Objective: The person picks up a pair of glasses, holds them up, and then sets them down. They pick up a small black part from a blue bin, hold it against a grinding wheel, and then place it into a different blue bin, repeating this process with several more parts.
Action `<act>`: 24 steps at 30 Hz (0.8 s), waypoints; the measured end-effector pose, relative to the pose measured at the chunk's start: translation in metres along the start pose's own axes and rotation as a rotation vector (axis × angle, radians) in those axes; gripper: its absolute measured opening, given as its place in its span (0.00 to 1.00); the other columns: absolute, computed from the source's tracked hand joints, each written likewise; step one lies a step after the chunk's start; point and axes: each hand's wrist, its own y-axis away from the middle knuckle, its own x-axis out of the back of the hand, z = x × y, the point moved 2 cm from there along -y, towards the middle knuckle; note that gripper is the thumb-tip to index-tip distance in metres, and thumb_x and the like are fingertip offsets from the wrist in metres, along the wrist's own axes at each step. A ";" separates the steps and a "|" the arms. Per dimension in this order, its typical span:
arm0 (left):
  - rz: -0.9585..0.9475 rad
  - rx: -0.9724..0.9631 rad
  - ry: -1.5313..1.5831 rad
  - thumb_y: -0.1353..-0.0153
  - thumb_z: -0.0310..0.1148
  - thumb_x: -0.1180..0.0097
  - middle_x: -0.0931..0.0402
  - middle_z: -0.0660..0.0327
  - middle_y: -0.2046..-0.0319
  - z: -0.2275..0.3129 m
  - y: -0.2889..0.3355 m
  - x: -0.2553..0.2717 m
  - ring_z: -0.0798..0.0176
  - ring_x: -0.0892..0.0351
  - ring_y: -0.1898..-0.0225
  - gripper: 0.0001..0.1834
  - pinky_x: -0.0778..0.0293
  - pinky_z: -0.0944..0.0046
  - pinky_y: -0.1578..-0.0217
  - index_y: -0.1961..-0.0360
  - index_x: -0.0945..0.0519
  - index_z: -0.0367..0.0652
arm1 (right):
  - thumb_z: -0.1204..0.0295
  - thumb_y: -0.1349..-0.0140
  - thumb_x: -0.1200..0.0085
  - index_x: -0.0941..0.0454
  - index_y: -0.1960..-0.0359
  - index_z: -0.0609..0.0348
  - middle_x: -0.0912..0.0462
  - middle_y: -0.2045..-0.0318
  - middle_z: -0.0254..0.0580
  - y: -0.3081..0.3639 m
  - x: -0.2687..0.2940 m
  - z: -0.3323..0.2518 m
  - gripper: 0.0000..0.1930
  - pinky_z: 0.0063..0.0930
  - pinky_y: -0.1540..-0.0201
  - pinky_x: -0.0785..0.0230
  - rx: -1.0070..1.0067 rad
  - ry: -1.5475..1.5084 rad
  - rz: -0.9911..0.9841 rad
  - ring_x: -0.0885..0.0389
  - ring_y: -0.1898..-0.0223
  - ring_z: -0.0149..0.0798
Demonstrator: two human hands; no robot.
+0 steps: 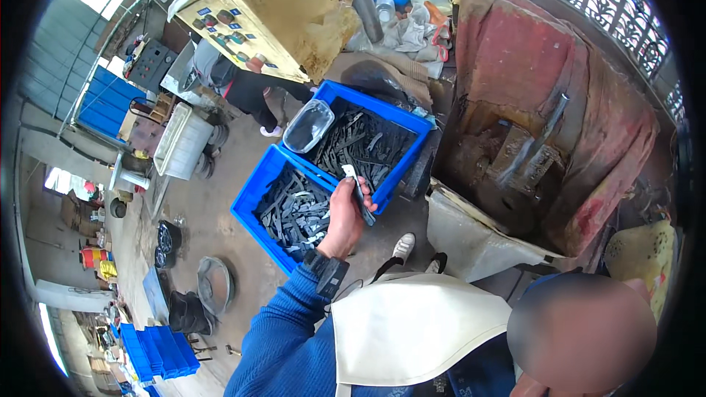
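My left hand [348,213], at the end of a blue knitted sleeve, is closed around a narrow, flat metal piece [349,171]. Its pale tip sticks out above the thumb; darker metal shows by the fingers. The hand hovers over the near edges of two blue crates. Dark flat strips fill the far crate [431,126], where a clear plastic tub [309,126] also rests at the left. Similar grey and dark strips lie in the near crate [246,209]. At the lower right, a large blurred shape hides detail, and I cannot make out my right hand's fingers there.
To the right stands a dirty basin-like machine [485,239], draped with red-brown cloth [515,44], with a metal rod inside. A yellowed control box [287,15] stands beyond the crates, with another person [243,84] behind it. A round bucket [215,285] sits on the floor at left.
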 end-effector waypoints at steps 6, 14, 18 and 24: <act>-0.037 -0.027 -0.016 0.32 0.40 0.56 0.28 0.63 0.73 0.001 0.000 -0.005 0.67 0.30 0.79 0.12 0.27 0.63 0.74 0.61 0.27 0.42 | 0.61 0.30 0.51 0.37 0.88 0.54 0.35 0.84 0.36 -0.005 0.000 0.001 0.26 0.64 0.53 0.29 0.001 0.023 0.006 0.35 0.83 0.37; -0.062 -0.029 -0.041 0.30 0.40 0.60 0.27 0.63 0.74 0.000 -0.003 -0.003 0.68 0.29 0.78 0.14 0.24 0.63 0.74 0.61 0.27 0.42 | 0.63 0.30 0.50 0.38 0.89 0.54 0.36 0.85 0.35 -0.013 0.009 0.006 0.26 0.62 0.54 0.28 0.015 0.030 -0.064 0.35 0.83 0.36; -0.064 -0.013 -0.032 0.30 0.40 0.60 0.27 0.63 0.74 -0.001 -0.003 -0.002 0.68 0.29 0.78 0.14 0.24 0.64 0.74 0.61 0.27 0.41 | 0.64 0.30 0.50 0.38 0.90 0.54 0.37 0.85 0.35 -0.022 0.016 0.001 0.26 0.58 0.55 0.26 -0.088 0.024 -0.083 0.36 0.84 0.36; -0.049 0.010 -0.047 0.30 0.40 0.60 0.27 0.63 0.74 -0.002 -0.004 -0.001 0.68 0.29 0.78 0.14 0.24 0.64 0.74 0.61 0.27 0.40 | 0.66 0.31 0.50 0.38 0.90 0.55 0.38 0.85 0.34 -0.029 0.015 0.001 0.26 0.51 0.59 0.25 -0.261 0.060 -0.116 0.36 0.85 0.36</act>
